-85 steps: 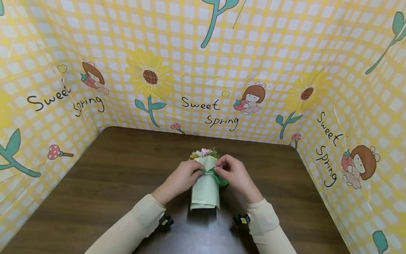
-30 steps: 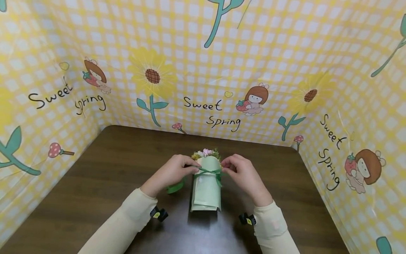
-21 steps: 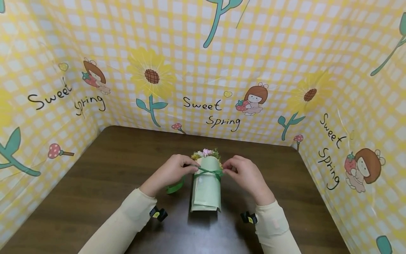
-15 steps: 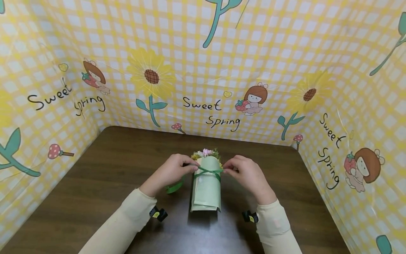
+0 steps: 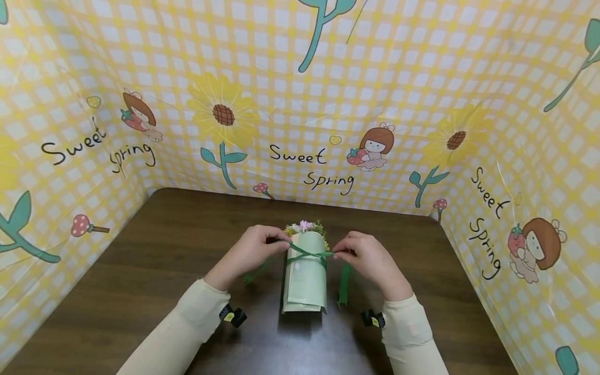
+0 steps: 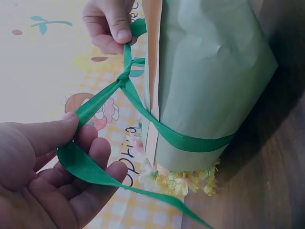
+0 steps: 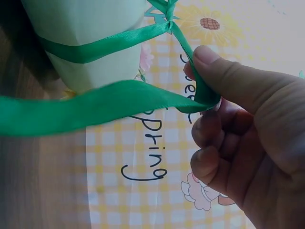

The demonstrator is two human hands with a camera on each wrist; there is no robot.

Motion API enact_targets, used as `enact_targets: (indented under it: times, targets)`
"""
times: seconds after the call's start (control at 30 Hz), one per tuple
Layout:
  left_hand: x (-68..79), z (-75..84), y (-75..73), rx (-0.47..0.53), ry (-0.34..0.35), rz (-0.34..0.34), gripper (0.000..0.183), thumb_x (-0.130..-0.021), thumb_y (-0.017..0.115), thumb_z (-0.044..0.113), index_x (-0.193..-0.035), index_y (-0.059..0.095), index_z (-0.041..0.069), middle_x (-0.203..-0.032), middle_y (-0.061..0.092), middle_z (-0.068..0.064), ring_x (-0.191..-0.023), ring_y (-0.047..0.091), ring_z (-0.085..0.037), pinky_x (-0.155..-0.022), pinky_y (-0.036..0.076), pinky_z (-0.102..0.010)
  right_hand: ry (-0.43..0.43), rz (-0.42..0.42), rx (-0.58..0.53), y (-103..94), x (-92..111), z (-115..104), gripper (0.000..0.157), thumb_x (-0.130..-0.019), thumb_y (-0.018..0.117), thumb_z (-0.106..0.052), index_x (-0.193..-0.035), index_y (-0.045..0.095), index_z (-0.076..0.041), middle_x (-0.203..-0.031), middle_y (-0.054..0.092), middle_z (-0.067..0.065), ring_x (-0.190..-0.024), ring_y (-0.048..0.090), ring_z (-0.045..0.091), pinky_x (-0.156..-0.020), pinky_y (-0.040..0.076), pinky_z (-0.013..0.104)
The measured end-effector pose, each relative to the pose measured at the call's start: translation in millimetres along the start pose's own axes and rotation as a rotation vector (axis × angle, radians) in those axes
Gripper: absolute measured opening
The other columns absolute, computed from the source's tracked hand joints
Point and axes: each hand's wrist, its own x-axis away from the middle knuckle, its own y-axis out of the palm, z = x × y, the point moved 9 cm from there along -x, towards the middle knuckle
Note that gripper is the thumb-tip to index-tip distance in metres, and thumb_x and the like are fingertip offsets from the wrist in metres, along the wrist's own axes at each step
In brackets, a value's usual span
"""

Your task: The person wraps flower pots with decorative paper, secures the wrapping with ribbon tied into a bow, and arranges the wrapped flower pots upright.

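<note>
A bouquet (image 5: 307,284) wrapped in pale green paper lies on the table, its pink, white and yellow flowers (image 5: 304,226) at the far end. Around the wrap runs a green ribbon (image 6: 188,142), crossed in a knot (image 6: 123,78) that stands off the paper. My left hand (image 5: 250,252) pinches one ribbon end between thumb and fingers, left of the bouquet. On the other side my right hand (image 5: 367,258) pinches the opposite end. Both ends are stretched apart, and loose tails hang below each hand; the right tail (image 5: 344,285) shows beside the wrap.
The dark wooden table (image 5: 140,271) is enclosed by a yellow checked cloth (image 5: 300,104) at the back and both sides. A black strap with a small device (image 5: 233,315) sits at the left wrist, another device (image 5: 373,318) at the right.
Both hands have drawn apart to either side of the bouquet, pulling the ribbon outward across the front. The right hand has moved farther right, and its ribbon tail now hangs in view.
</note>
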Motion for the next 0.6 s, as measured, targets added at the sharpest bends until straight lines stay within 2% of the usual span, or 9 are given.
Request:
enact_targets:
  times: [0.1,0.17,0.43,0.6]
  targets:
    - [0.2,-0.6,-0.5,-0.007,-0.014,0.000,0.012,-0.099,0.070,0.024,-0.107,0.078,0.022,-0.103,0.073,0.003,-0.099,0.068,-0.028,-0.082,0.055,-0.038,-0.012,-0.005,0.016,0.2,0.1,-0.4,0.008,-0.090,0.080,-0.020,-0.097,0.080,-0.020,-0.093,0.065,-0.012,-0.080,0.061,0.003,-0.071,0.054,0.026]
    - [0.4,-1.0,-1.0,-0.009,-0.025,0.002,0.011,-0.099,0.070,0.025,-0.106,0.079,0.022,-0.102,0.073,0.003,-0.099,0.068,-0.028,-0.082,0.055,-0.038,-0.017,-0.008,0.023,0.6,-0.3,-0.6,0.007,-0.089,0.080,-0.020,-0.096,0.080,-0.020,-0.093,0.065,-0.012,-0.081,0.061,0.003,-0.072,0.054,0.026]
    - [0.4,-6.7,-5.2,-0.064,-0.054,0.001,0.010,-0.099,0.071,0.026,-0.103,0.079,0.021,-0.098,0.074,0.001,-0.089,0.066,-0.024,-0.076,0.052,-0.036,-0.021,-0.012,0.030,4.3,-1.6,2.5,0.005,-0.091,0.079,-0.020,-0.095,0.079,-0.020,-0.092,0.065,-0.013,-0.081,0.062,0.002,-0.073,0.055,0.026]
    - [0.2,-10.1,-8.0,-0.091,-0.070,0.000,0.008,-0.098,0.071,0.025,-0.099,0.078,0.021,-0.092,0.072,0.006,-0.084,0.065,-0.022,-0.073,0.052,-0.035,-0.015,-0.001,0.051,6.3,-1.7,5.3,0.004,-0.090,0.080,-0.019,-0.093,0.078,-0.020,-0.090,0.064,-0.013,-0.078,0.061,0.002,-0.071,0.055,0.025]
